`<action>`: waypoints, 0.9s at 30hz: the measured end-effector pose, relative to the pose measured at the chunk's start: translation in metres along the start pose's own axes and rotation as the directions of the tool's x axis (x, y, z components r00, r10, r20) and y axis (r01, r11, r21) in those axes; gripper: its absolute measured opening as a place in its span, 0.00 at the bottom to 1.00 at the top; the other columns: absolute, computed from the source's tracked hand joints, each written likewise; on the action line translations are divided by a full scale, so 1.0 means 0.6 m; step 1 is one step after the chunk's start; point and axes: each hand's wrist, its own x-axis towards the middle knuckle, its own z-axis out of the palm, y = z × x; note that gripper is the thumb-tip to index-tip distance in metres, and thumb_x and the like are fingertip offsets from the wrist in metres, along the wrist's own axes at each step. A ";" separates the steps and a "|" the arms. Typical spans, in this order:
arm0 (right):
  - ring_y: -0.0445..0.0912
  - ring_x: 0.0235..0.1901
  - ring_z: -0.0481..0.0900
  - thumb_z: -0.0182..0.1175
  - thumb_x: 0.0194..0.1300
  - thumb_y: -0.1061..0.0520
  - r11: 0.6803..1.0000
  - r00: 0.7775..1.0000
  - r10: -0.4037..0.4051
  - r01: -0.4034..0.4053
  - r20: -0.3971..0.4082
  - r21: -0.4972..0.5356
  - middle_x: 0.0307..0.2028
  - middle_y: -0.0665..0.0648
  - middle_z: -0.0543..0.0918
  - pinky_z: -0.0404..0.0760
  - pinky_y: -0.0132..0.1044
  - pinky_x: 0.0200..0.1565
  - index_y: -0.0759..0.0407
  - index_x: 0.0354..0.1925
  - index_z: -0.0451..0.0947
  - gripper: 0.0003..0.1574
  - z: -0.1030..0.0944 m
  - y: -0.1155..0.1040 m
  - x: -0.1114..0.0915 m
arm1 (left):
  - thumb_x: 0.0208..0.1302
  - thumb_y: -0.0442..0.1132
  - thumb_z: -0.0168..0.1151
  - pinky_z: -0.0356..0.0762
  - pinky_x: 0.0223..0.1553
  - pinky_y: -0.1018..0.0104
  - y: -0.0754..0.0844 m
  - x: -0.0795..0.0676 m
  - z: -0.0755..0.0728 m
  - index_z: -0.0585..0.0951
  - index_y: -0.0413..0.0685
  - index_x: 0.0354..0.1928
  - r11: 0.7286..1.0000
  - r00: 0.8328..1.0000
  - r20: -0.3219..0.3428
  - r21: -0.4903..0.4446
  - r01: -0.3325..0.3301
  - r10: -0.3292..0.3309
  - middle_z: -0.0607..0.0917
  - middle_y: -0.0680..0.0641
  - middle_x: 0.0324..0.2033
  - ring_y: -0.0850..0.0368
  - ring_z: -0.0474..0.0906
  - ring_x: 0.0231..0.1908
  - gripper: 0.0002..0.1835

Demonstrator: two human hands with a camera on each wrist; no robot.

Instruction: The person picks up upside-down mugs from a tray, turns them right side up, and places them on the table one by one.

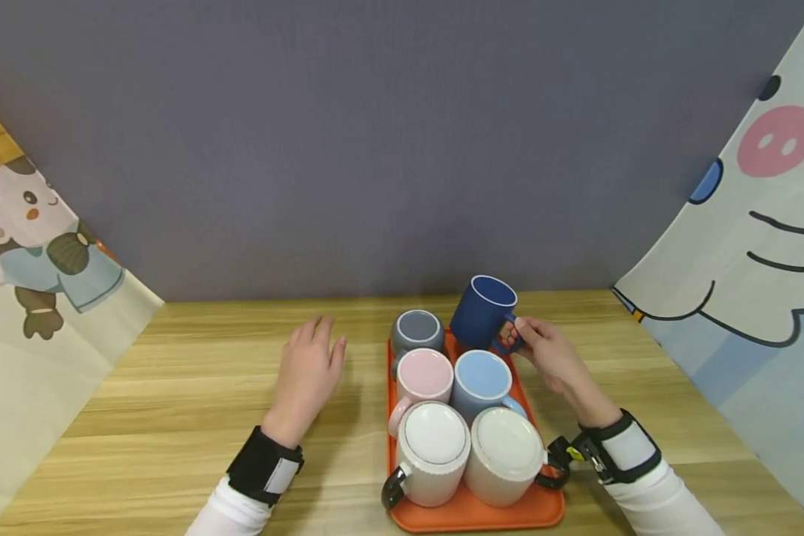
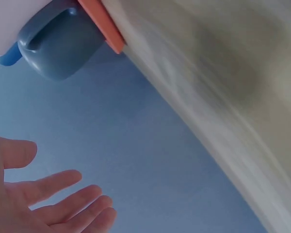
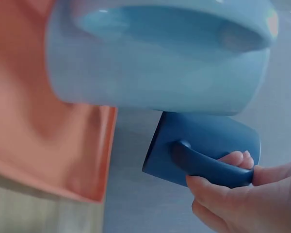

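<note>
Head view: a navy-blue cylindrical mug tilts at the far right corner of an orange rectangular tray, handle pinched by the right hand; the left hand, relaxed and free, hovers over the wood-grain surface.

We see a navy mug, a grey mug, a pink mug, a light blue mug, two near white mugs with black handles, an orange tray and a yellowish-brown, wood-grained bench.
</note>
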 end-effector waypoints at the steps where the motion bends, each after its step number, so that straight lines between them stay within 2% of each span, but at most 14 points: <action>1: 0.38 0.34 0.75 0.40 0.76 0.58 1.000 1.000 -0.001 0.001 0.001 0.016 0.31 0.49 0.73 0.78 0.28 0.43 0.70 0.41 0.68 0.15 -0.001 -0.004 0.000 | 0.68 0.43 0.55 0.70 0.53 0.40 0.003 0.002 0.001 0.74 0.33 0.57 1.000 1.000 -0.009 -0.008 -0.003 0.003 0.75 0.32 0.56 0.35 0.71 0.56 0.23; 5: 0.38 0.33 0.74 0.40 0.75 0.58 0.996 1.000 -0.013 0.012 0.007 0.094 0.31 0.48 0.73 0.78 0.29 0.43 0.62 0.37 0.70 0.14 -0.004 -0.017 -0.001 | 0.68 0.43 0.55 0.69 0.57 0.43 0.018 0.011 0.000 0.75 0.33 0.56 0.999 0.999 -0.035 -0.048 -0.011 0.009 0.75 0.33 0.56 0.37 0.71 0.57 0.22; 12: 0.40 0.34 0.76 0.40 0.75 0.58 0.976 0.999 -0.024 0.014 0.042 0.219 0.33 0.50 0.73 0.79 0.30 0.45 0.62 0.36 0.71 0.15 -0.006 -0.038 -0.005 | 0.68 0.42 0.55 0.69 0.58 0.45 0.044 0.025 -0.001 0.75 0.34 0.57 0.996 0.998 -0.059 -0.092 -0.008 0.003 0.76 0.34 0.56 0.39 0.71 0.57 0.21; 17: 0.41 0.36 0.79 0.41 0.75 0.58 0.954 0.996 -0.064 0.043 0.061 0.297 0.34 0.52 0.73 0.79 0.30 0.46 0.62 0.35 0.72 0.15 -0.007 -0.056 -0.011 | 0.68 0.42 0.55 0.70 0.57 0.45 0.059 0.035 0.003 0.76 0.35 0.56 0.993 0.997 -0.078 -0.117 -0.021 0.011 0.77 0.35 0.55 0.40 0.72 0.56 0.21; 22: 0.42 0.37 0.78 0.43 0.74 0.56 0.932 0.991 -0.097 0.060 0.088 0.356 0.34 0.52 0.72 0.79 0.30 0.48 0.62 0.36 0.72 0.14 -0.005 -0.076 -0.016 | 0.67 0.40 0.57 0.72 0.55 0.49 0.077 0.043 0.006 0.78 0.34 0.53 0.988 0.992 -0.122 -0.142 -0.060 0.043 0.80 0.36 0.49 0.41 0.75 0.51 0.19; 27: 0.43 0.39 0.78 0.44 0.74 0.55 0.914 0.990 -0.100 0.051 0.101 0.402 0.34 0.52 0.71 0.78 0.31 0.50 0.61 0.38 0.73 0.14 0.000 -0.090 -0.018 | 0.65 0.38 0.57 0.75 0.52 0.52 0.095 0.050 0.008 0.81 0.34 0.47 0.978 0.978 -0.184 -0.166 -0.127 0.096 0.83 0.38 0.43 0.42 0.78 0.46 0.14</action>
